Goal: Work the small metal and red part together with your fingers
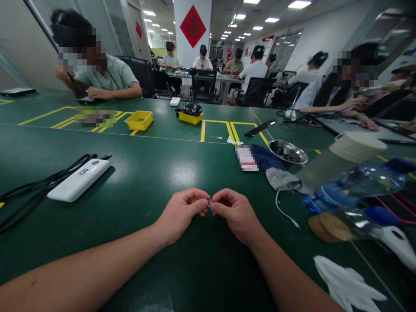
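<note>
My left hand [185, 212] and my right hand [235, 214] meet over the green table [143, 264], fingertips nearly touching. Between their thumbs and forefingers is a tiny reddish piece with a light glint [210, 203], too small for me to name. Both hands are closed in a pinch on it. The fingers cover most of the piece.
To the left lies a white power bank [79, 180] with black cables [39, 182]. On the right are a phone [247, 158], a metal dish [288, 151], several bottles and a white glove [349, 284]. Yellow trays [139, 120] stand farther back. Other people sit around.
</note>
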Demonstrator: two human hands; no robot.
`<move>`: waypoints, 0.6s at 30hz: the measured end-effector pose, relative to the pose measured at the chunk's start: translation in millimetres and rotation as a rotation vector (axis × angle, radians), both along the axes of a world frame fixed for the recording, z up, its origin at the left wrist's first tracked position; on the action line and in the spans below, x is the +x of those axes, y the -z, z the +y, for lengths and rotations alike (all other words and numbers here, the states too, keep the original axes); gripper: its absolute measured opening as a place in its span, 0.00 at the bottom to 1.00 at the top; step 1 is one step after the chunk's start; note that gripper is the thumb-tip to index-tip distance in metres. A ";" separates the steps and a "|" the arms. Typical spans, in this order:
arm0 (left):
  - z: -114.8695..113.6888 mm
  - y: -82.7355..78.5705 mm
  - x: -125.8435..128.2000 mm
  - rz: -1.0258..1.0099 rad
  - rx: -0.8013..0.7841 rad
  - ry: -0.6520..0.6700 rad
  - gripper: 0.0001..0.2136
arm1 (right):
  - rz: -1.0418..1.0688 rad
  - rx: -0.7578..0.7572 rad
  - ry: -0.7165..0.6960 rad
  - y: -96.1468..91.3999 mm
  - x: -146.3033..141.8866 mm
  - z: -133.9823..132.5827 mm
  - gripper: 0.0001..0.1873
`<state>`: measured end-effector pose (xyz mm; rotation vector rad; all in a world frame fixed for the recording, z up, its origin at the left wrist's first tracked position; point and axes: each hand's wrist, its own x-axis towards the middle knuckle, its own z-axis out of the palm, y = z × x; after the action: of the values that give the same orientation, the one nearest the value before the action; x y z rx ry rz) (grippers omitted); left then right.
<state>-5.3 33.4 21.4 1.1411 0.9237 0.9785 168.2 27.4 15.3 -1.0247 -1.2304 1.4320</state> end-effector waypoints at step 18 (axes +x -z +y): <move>2.1 0.5 -0.3 0.046 0.059 0.019 0.16 | -0.323 0.233 -0.118 -0.7 -4.4 -2.9 0.15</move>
<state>-5.5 35.4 20.9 1.2241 0.9249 0.9730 163.8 24.5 16.1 -1.0623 -1.6739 1.2039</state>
